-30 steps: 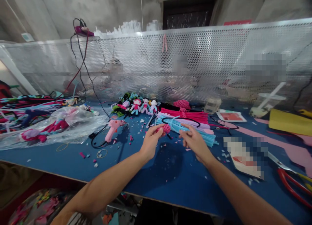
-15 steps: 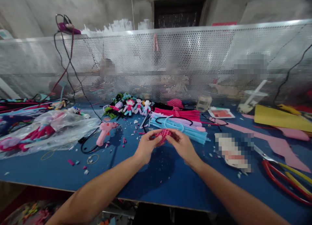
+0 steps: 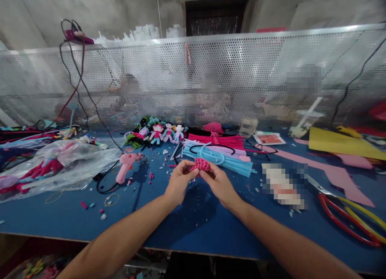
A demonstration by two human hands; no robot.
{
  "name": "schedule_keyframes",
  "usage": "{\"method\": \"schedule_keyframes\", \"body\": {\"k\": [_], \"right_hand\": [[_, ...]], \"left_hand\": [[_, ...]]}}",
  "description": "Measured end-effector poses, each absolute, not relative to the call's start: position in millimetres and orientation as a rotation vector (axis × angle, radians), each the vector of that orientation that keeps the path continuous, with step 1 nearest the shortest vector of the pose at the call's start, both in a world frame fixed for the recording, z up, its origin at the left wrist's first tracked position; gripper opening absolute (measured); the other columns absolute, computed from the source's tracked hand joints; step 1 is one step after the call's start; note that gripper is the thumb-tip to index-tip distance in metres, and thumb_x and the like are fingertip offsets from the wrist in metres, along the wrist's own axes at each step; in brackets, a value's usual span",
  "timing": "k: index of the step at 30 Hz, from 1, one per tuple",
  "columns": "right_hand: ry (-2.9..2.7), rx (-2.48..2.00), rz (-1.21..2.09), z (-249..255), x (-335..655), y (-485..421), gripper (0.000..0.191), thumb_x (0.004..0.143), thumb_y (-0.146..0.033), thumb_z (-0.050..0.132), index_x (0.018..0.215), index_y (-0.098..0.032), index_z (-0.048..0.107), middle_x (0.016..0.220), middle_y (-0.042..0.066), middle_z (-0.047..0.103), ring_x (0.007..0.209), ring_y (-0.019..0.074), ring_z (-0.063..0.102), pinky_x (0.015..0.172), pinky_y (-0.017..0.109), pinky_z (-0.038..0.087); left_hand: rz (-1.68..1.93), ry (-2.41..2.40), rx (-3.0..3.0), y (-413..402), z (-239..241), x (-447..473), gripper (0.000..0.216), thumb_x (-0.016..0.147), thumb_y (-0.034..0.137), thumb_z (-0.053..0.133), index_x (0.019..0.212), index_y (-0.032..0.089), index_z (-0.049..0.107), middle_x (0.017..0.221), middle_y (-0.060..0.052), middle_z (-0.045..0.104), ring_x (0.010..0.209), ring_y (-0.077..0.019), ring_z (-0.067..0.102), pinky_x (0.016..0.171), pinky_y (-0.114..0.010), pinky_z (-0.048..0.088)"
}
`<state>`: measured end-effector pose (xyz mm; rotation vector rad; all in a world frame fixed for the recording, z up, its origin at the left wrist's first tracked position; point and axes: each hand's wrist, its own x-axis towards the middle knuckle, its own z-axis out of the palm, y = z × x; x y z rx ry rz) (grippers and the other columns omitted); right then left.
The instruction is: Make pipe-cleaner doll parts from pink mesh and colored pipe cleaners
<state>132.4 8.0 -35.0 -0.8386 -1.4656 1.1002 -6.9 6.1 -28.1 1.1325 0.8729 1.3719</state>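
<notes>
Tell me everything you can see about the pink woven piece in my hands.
The pink woven piece is small and deep pink, with a bumpy, open lattice that looks knotted or woven from soft strands. It is held up over the blue table, in front of the light blue stems as the camera sees it. The left hand pinches its left side and the right hand its right, thumbs toward the camera. Fingers cover its edges, so its full outline cannot be told.
</notes>
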Motion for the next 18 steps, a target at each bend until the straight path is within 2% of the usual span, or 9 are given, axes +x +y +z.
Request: {"method": "schedule_keyframes", "body": {"k": [5,10,14,18], "right_hand": [[-1.54,-0.905,0.926,-39.9,136.8,10.9,0.033,0.084,-0.029,0.054,0.116,-0.022,0.056,0.117,0.006,0.063,0.108,0.022,0.058,0.096,0.038,0.043],[-1.645,-0.915,0.824,-29.4,138.7,3.8,0.032,0.081,-0.028,0.059,0.112,-0.024,0.057,0.113,0.005,0.063,0.102,0.0219,0.059,0.091,0.036,0.046],[-1.585,-0.912,0.878,-23.6,139.6,0.4,0.029,0.081,-0.029,0.058,0.11,-0.025,0.057,0.11,0.005,0.062,0.097,0.0211,0.06,0.086,0.034,0.048],[-1.515,-0.95,0.919,-24.1,141.1,1.3,0.025,0.079,-0.028,0.058,0.104,-0.024,0.057,0.104,0.005,0.061,0.084,0.0198,0.061,0.071,0.031,0.051]], "left_hand": [[1.336,0.993,1.36,-0.1,-19.1,-9.2,0.017,0.071,0.025,0.069,0.085,0.019,0.061,0.087,-0.002,0.06,0.083,-0.0142,0.055,0.075,-0.025,0.042],[1.288,0.917,1.349,-1.7,-9.7,-11.5,0.044,0.073,0.028,0.068,0.116,0.027,0.056,0.109,-0.006,0.06,0.098,-0.0191,0.055,0.079,-0.029,0.044],[1.236,0.893,1.413,2.0,-8.7,-13.8,0.029,0.075,0.028,0.066,0.103,0.021,0.063,0.1,-0.006,0.063,0.091,-0.0189,0.057,0.077,-0.029,0.045],[1.188,0.875,1.372,2.9,-9.2,-15.0,0.035,0.068,0.024,0.072,0.102,0.02,0.062,0.095,-0.004,0.063,0.086,-0.0171,0.057,0.076,-0.028,0.045]]}}
